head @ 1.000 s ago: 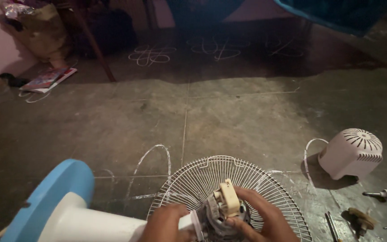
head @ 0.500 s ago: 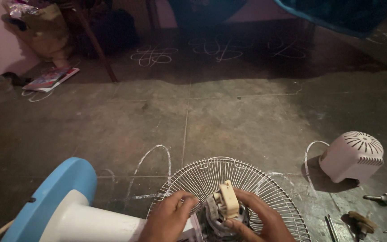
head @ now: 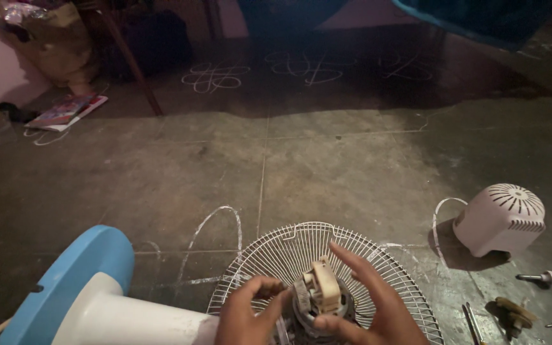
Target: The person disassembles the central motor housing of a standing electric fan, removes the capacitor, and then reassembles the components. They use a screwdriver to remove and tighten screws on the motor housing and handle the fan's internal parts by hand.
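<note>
The left hand (head: 247, 313) curls its fingers against the left side of the fan motor (head: 317, 295), pinching at it, while the right hand (head: 368, 306) cups the motor from the right and below, fingers spread open along it. The motor sits between both hands, at the centre of the white wire fan guard (head: 276, 249). Left lies the blue-and-white fan base (head: 78, 281); well to the right, a white vented motor cover (head: 503, 219) rests on the concrete floor (head: 327, 160).
</note>
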